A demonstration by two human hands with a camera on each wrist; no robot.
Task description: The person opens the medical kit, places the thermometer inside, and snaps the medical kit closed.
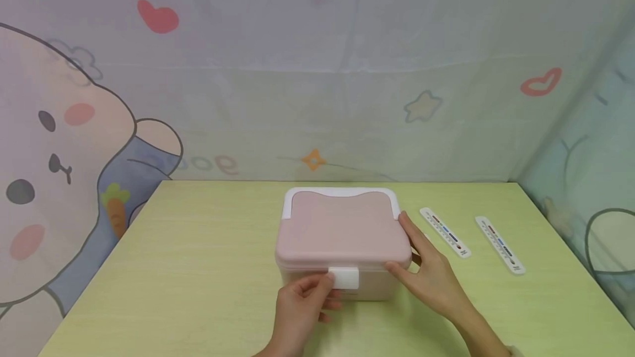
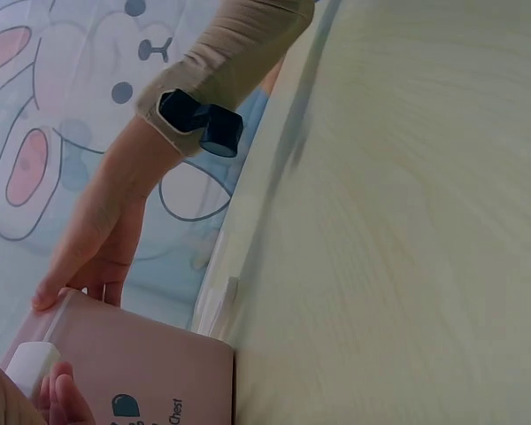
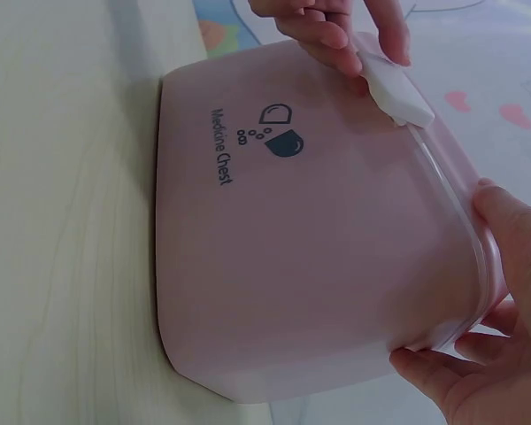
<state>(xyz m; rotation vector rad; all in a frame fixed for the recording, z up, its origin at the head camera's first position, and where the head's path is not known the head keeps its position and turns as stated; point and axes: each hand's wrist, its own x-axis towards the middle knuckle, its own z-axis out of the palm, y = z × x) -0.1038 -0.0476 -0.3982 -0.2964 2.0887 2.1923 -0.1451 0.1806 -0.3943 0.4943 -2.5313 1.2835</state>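
Observation:
A pink medicine chest (image 1: 342,230) with a white lid handle stands on the table, its lid down. My left hand (image 1: 300,304) is at the front, thumb and fingers pinching the white latch (image 1: 346,278). The right hand (image 1: 431,280) grips the chest's front right corner. Its thumb lies on the lid's front edge and its fingers reach along the side. In the right wrist view the printed front of the chest (image 3: 310,230) shows "Medicine Chest" and a capsule mark.
Two white thermometer strips, a nearer-to-chest strip (image 1: 445,232) and an outer strip (image 1: 500,245), lie right of the chest on the light wooden table (image 1: 198,269). A printed cloth (image 1: 278,70) hangs behind the table.

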